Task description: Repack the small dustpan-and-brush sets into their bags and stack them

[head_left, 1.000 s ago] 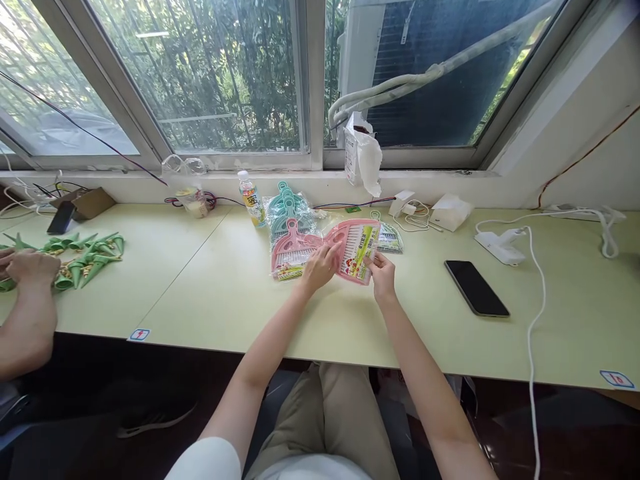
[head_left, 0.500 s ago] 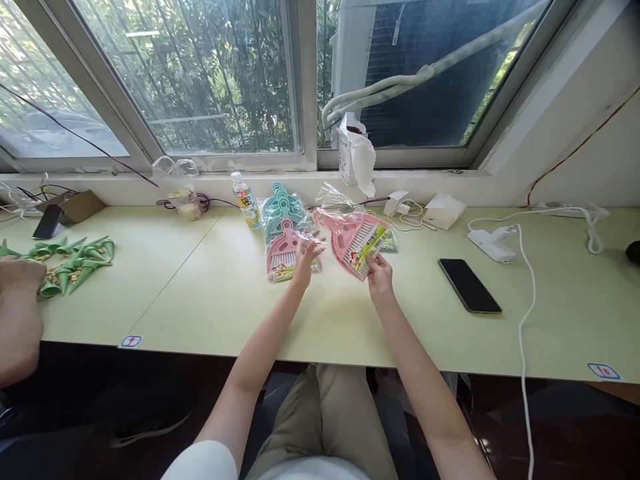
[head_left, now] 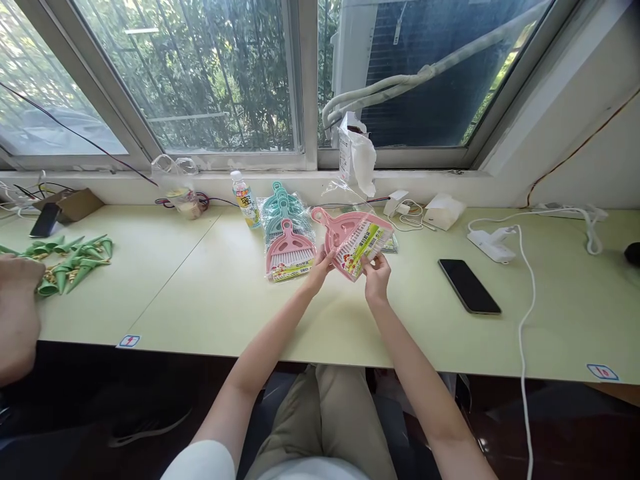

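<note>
A pink dustpan and brush set (head_left: 343, 230) in a clear bag with a green and yellow label is held between my hands, tilted above the table. My left hand (head_left: 321, 267) grips its left lower edge. At the label's lower corner, my right hand (head_left: 377, 277) pinches the bag. Just left of them lies another bagged pink dustpan set (head_left: 289, 250), its label toward me. Behind that one, several teal dustpan sets (head_left: 283, 207) overlap in clear wrap. Part of a further packet (head_left: 391, 245) shows under the held set's right side.
A drink bottle (head_left: 245, 200) stands behind the sets on the left. To the right are a black phone (head_left: 469, 286), a white power strip (head_left: 493, 245) and its cable hanging over the table edge. At far left, another person's hand (head_left: 20, 273) is beside green cone-shaped pieces (head_left: 75, 267).
My left hand has moved right from the lying pink set to the held one and taken its left edge. The held set has turned slightly, its label now facing me more.
</note>
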Tool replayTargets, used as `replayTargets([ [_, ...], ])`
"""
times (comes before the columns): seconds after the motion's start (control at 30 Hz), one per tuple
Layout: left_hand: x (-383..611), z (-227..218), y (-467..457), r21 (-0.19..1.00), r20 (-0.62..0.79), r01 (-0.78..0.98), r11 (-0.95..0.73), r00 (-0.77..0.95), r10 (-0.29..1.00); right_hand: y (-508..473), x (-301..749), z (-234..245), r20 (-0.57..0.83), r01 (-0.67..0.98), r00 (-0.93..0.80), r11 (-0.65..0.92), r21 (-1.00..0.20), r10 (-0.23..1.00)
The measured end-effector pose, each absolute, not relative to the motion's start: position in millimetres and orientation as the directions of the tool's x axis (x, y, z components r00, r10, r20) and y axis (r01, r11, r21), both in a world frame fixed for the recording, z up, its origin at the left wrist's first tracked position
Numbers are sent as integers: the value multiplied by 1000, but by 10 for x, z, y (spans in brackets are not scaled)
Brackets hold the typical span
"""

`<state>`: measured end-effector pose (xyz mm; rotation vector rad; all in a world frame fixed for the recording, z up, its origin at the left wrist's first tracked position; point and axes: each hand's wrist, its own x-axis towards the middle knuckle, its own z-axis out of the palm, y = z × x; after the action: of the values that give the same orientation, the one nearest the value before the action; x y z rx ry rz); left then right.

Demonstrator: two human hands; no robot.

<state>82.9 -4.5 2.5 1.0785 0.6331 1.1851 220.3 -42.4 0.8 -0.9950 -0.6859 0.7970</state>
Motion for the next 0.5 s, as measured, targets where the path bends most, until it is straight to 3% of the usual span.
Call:
replayTargets([
  [0.27,1034,-74,-200,904,149,-417,96,516,843,-419,2257,-33,80,-286,644,336,-897,761],
  [0.5,957,18,-144,874,201,-486,-24,314,928,-434,2175,-27,71,-329,594,323,-887,801],
])
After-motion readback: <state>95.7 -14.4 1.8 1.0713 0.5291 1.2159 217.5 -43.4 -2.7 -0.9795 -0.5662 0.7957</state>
